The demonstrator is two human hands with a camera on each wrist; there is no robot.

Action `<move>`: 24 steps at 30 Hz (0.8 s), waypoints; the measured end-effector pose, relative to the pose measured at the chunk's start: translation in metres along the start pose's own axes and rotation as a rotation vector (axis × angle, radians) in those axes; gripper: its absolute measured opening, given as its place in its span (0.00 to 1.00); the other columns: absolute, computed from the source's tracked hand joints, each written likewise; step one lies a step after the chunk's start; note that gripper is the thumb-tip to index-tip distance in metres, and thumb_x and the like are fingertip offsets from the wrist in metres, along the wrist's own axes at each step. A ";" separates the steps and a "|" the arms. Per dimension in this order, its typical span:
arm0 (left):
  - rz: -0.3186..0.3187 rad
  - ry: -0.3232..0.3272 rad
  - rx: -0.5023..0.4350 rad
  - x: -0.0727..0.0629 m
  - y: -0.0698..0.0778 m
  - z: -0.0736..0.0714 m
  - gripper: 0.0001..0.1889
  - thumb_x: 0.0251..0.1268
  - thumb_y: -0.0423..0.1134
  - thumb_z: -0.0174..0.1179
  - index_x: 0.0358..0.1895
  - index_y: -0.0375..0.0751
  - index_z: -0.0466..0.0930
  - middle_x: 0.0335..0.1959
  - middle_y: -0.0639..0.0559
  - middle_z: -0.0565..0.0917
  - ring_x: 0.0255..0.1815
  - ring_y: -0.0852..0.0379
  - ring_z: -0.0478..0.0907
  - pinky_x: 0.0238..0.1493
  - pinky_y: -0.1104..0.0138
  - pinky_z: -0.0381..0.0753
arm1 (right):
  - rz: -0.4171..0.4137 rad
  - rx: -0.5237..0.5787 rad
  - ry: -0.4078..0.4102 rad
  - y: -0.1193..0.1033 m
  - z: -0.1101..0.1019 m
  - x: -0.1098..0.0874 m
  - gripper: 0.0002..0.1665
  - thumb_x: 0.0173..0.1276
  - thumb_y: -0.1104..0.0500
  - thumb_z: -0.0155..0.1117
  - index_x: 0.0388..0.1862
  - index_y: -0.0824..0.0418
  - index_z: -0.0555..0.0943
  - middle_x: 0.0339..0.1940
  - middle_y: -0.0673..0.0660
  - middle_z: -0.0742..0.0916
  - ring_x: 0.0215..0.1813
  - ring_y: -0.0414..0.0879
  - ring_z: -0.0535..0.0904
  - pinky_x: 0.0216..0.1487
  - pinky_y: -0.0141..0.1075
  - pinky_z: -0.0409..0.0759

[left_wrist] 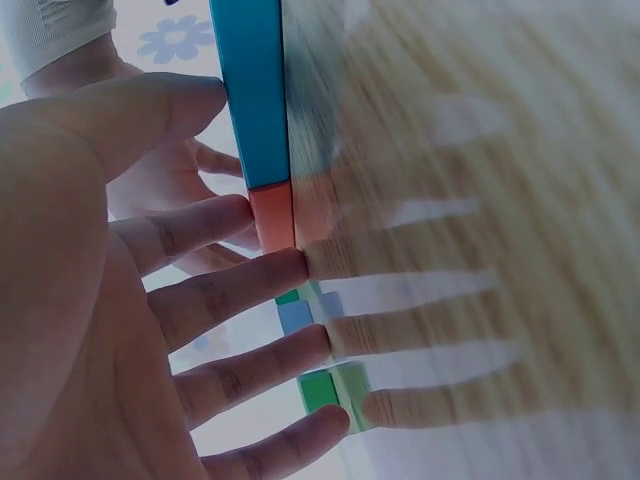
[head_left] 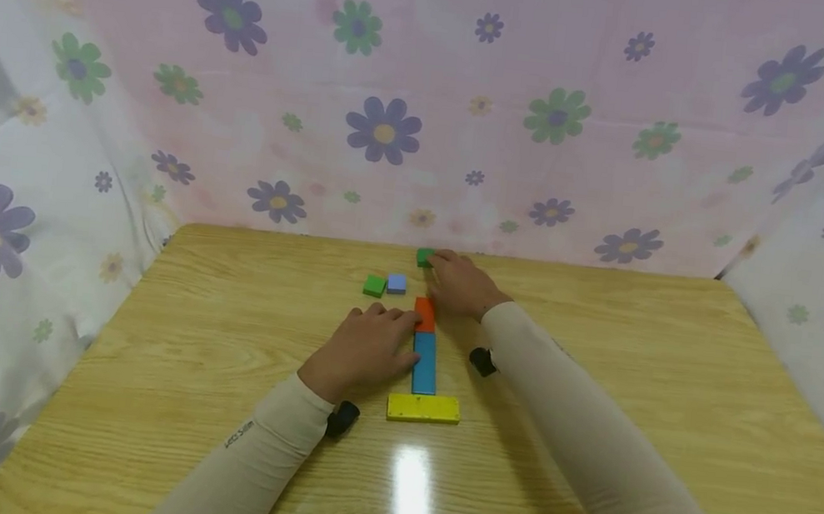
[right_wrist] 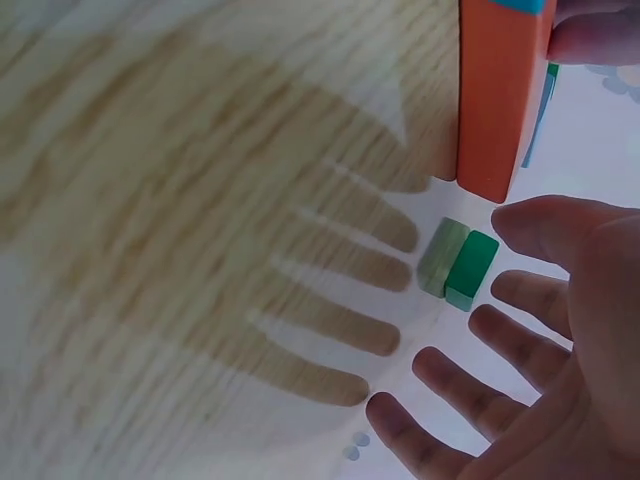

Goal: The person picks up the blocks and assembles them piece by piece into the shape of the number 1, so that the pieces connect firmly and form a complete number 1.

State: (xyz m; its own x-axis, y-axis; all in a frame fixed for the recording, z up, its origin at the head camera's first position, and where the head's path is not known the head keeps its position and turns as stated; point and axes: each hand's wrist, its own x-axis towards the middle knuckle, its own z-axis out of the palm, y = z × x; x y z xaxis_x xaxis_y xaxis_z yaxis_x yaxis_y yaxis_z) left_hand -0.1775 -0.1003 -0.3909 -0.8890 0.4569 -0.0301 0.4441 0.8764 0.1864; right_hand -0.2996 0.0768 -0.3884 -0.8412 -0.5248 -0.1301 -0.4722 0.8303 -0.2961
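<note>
A blue block [head_left: 425,364] lies lengthwise with an orange-red block [head_left: 424,314] against its far end and a yellow block [head_left: 423,409] crosswise at its near end. My left hand [head_left: 366,348] rests beside them from the left, its thumb at the blue block's side and its index fingertip at the orange-red block, other fingers spread. At the far edge, a dark green block [head_left: 424,257] lies by the fingertips of my right hand [head_left: 463,286]. In the right wrist view the fingers of that hand are extended, with a gap to the green block [right_wrist: 471,270].
A lighter green block [head_left: 375,286] and a lavender block [head_left: 396,284] sit side by side left of the row. The glossy wooden table [head_left: 225,313] ends at a flowered cloth [head_left: 421,166] behind, with cloth at both sides too.
</note>
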 end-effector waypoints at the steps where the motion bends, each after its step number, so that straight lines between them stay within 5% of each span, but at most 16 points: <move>1: -0.003 -0.001 -0.002 0.000 0.000 0.000 0.27 0.74 0.57 0.54 0.69 0.47 0.70 0.64 0.51 0.80 0.61 0.45 0.76 0.59 0.46 0.75 | 0.004 -0.001 -0.005 0.000 0.000 0.001 0.33 0.78 0.55 0.50 0.79 0.61 0.60 0.79 0.63 0.64 0.78 0.63 0.61 0.75 0.55 0.64; 24: -0.011 -0.021 -0.004 0.002 0.000 -0.001 0.29 0.73 0.57 0.54 0.71 0.48 0.69 0.66 0.52 0.79 0.62 0.46 0.75 0.61 0.47 0.75 | 0.036 -0.115 0.000 -0.009 0.001 0.000 0.28 0.78 0.63 0.51 0.75 0.60 0.68 0.76 0.63 0.69 0.73 0.62 0.69 0.69 0.54 0.73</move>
State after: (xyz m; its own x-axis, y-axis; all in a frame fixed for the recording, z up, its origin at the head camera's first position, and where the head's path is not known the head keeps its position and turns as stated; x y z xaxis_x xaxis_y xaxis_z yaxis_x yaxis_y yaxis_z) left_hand -0.1791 -0.0999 -0.3896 -0.8912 0.4506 -0.0527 0.4340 0.8806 0.1903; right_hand -0.2955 0.0693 -0.3869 -0.8581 -0.4945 -0.1383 -0.4690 0.8644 -0.1810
